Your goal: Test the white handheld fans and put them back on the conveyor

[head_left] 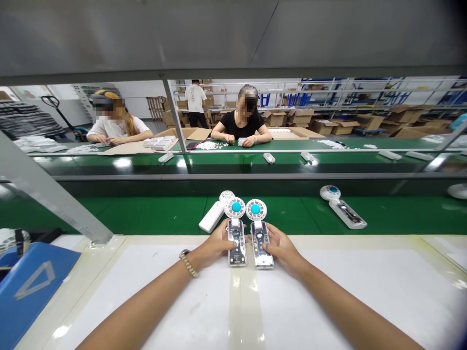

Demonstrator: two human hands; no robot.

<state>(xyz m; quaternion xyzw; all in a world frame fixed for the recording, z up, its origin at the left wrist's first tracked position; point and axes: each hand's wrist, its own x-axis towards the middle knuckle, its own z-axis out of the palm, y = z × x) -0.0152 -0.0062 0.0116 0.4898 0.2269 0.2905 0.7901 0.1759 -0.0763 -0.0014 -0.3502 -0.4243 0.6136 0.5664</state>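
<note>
Left fan [237, 248] and right fan [261, 252]: held side by side at the near edge of the green belt [146, 214], heads pointing across it, teal hubs and circuit boards showing. Whether the heads touch: cannot tell.

Left hand [220, 241]: fingers wrapped round left fan's body, thumb on its front. Right hand [283, 249]: same grip on right fan.

White fan [212, 217]: lying on belt, partly hidden by left fan. Spare fan [348, 215]: lying on belt, toward its right end, teal hub up.

White table [164, 301]: near side of belt. Blue panel [51, 287]: near side of belt, far left. Worker in black [242, 127]: beyond belt.
</note>
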